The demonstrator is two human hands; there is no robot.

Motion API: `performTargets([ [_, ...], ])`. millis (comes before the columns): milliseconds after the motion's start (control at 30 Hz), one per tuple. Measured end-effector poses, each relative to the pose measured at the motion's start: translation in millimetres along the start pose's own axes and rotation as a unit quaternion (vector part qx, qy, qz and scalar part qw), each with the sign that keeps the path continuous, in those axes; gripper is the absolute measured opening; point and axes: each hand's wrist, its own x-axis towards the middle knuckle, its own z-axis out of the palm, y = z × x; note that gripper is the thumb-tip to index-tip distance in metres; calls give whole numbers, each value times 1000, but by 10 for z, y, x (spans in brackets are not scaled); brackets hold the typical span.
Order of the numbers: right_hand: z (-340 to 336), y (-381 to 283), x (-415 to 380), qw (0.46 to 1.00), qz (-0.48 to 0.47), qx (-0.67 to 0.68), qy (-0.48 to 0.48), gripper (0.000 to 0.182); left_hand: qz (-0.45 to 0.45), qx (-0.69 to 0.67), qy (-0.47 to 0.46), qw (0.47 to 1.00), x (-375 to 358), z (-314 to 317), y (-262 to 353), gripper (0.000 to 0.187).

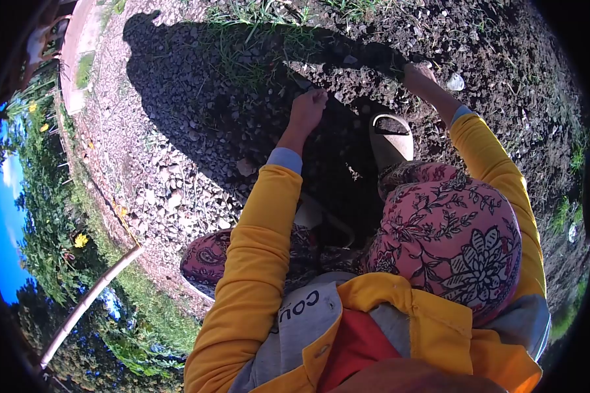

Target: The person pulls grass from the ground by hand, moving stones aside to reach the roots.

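Observation:
Over shaded, stony soil, my left hand (pixel 307 110) is closed, its fingers curled together. A small greyish piece shows just beyond its fingertips, too dark to identify. Further right, my right hand (pixel 418 77) reaches down to the ground with its fingers pressed together beside small green blades; what they hold is hidden. A whitish lump (pixel 455 82) lies on the soil just right of that hand. Green grass (pixel 249 62) grows in the shadow beyond my left hand. The two hands are apart.
A light sandal (pixel 396 147) on one foot stands between my arms, below my right hand. My patterned knee (pixel 452 236) is close to the right arm. Gravel (pixel 170 196) spreads at left, with a pole (pixel 88 301) and plants beyond.

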Motion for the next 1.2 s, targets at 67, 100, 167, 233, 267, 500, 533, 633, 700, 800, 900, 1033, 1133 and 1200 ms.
performTargets([
  [67, -40, 3, -9, 998, 43, 53, -9, 26, 4, -1, 0, 1000, -3, -1, -9, 32],
  [100, -47, 32, 12, 997, 11, 71, 37, 30, 6, -2, 0, 1000, -3, -1, -19, 32],
  [167, -280, 129, 81, 982, 15, 179, 66, 31, -5, -9, 2, 1000, -7, -14, -39, 32],
  [233, -584, 293, 119, 929, 24, 365, 55, 31, -7, -10, 4, 1000, -3, -15, -69, 32],
  [267, -660, 388, 157, 901, 47, 430, 31, 31, -3, -6, 7, 1000, 1, -18, -85, 32],
  [500, -251, 325, -124, 998, 43, -26, 48, 24, -2, -17, 9, 1000, 28, -11, 6, 33],
  [533, -105, 326, -142, 996, 42, -11, 72, 23, 0, -21, 9, 1000, 32, -12, 0, 33],
  [633, 14, 263, -317, 997, 21, -55, 57, 23, -1, -18, 6, 1000, 11, -22, -33, 34],
  [700, -34, 174, -397, 994, 12, -84, 64, 23, -8, -5, 7, 1000, 14, -29, -60, 34],
  [800, 40, 199, -370, 993, 8, -97, 67, 19, -11, -5, 8, 1000, 39, -30, -94, 33],
  [900, 135, 240, -352, 992, -14, -95, 84, 12, -6, -10, 6, 1000, 53, -10, -110, 33],
  [1033, 194, 292, -322, 988, -82, -85, 102, 11, 2, -30, 19, 999, 33, 21, -82, 31],
  [1133, 188, 262, -295, 996, -42, -55, 48, 13, -9, -7, 0, 1000, 16, -2, -61, 32],
  [1200, 179, 247, -307, 999, -16, -20, 47, 16, -9, -3, 1, 1000, 25, -4, -77, 32],
])
